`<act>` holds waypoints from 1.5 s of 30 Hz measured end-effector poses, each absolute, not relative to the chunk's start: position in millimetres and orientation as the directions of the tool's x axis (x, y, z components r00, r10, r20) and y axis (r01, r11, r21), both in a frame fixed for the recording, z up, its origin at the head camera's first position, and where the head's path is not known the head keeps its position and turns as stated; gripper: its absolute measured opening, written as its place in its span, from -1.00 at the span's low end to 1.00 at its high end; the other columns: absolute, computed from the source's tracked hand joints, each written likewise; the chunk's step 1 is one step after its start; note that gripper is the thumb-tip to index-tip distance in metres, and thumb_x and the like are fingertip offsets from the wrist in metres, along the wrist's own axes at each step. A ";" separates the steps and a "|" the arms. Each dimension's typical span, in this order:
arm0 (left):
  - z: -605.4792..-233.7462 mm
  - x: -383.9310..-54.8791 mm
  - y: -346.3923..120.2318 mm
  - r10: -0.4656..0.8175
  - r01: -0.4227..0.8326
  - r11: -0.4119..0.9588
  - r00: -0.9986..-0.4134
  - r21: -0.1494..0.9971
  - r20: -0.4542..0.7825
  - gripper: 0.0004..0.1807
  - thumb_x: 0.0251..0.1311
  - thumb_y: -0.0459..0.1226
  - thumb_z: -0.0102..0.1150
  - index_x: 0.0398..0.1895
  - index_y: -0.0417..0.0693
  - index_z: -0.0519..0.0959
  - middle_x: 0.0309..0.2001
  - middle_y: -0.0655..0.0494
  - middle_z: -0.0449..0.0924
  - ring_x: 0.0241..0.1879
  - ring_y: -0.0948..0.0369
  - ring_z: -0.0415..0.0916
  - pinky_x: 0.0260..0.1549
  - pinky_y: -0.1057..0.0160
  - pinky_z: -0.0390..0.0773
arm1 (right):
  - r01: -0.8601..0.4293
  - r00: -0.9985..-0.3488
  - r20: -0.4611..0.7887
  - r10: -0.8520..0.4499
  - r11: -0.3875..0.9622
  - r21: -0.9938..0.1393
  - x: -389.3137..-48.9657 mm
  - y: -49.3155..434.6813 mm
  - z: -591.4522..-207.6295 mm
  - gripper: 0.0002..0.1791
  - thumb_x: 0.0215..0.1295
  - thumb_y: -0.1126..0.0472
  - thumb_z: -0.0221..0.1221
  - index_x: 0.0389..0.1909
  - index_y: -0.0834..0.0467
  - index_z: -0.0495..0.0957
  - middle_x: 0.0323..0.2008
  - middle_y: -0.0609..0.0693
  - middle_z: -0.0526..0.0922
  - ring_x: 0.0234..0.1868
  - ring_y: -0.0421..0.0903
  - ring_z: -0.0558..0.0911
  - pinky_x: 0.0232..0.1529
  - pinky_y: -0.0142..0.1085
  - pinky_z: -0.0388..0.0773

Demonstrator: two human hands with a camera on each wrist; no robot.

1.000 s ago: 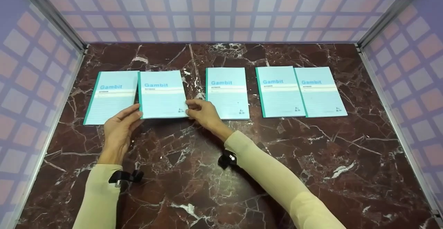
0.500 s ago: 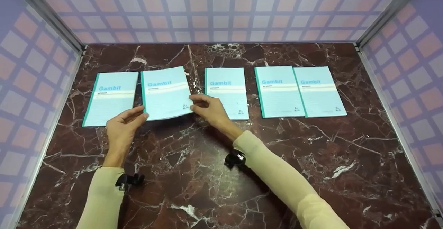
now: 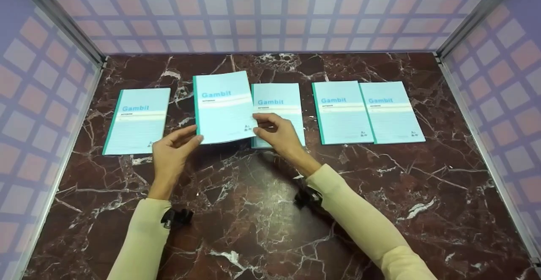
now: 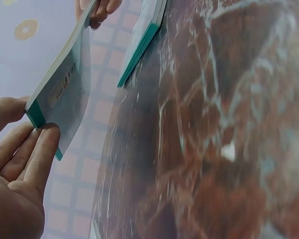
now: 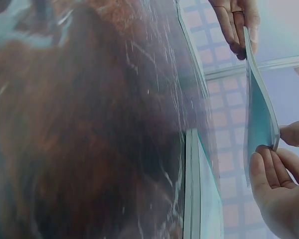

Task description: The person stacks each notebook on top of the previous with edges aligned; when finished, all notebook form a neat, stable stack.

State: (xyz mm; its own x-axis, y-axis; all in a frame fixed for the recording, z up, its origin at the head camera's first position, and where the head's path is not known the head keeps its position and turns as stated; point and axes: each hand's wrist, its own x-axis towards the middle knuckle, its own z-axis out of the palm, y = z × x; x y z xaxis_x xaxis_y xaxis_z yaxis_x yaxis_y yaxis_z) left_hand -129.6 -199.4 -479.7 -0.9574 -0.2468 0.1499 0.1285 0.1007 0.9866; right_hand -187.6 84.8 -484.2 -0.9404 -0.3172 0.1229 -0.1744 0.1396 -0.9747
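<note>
A light-blue Gambit notebook with a green spine is held up off the table between both hands. My left hand pinches its spine edge near the lower left corner, thumb on top and fingers beneath. At the lower right edge my right hand pinches it the same way. The left wrist view shows the raised notebook's underside with a barcode. Its right edge slightly overlaps the middle notebook on the table, which the right hand also partly covers. In the right wrist view the held notebook looks slightly bent.
One notebook lies flat at the left. Toward the right, another notebook lies with its edge against or over a further notebook. Checkered panels wall in the dark marble table at the back and sides.
Both hands have lifted the notebook from beside the leftmost one and carried it right, toward the middle notebook. The leftmost notebook is now uncovered along its right side. The others stay put.
</note>
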 end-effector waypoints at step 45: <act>-511.1 -159.7 -102.2 -0.063 0.027 0.254 -0.997 0.967 0.045 -0.70 0.24 -0.37 0.54 0.03 -0.18 0.81 -0.10 -0.07 0.82 -0.14 0.07 0.79 -0.21 0.34 0.76 | -0.091 -0.990 0.039 -0.136 0.393 -0.915 -176.0 179.5 -500.7 -0.59 0.37 0.43 0.36 0.22 0.36 0.65 0.01 0.24 0.75 0.03 0.14 0.71 0.15 -0.09 0.68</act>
State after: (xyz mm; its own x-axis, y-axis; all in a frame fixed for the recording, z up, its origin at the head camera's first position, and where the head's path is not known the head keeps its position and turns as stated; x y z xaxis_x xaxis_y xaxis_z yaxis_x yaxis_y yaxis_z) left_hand -159.7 -102.2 -511.1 -0.9970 -0.0628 0.0446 0.0273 0.2543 0.9667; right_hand -176.0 179.5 -500.7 -0.9899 -0.1362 0.0395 -0.0906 0.3929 -0.9151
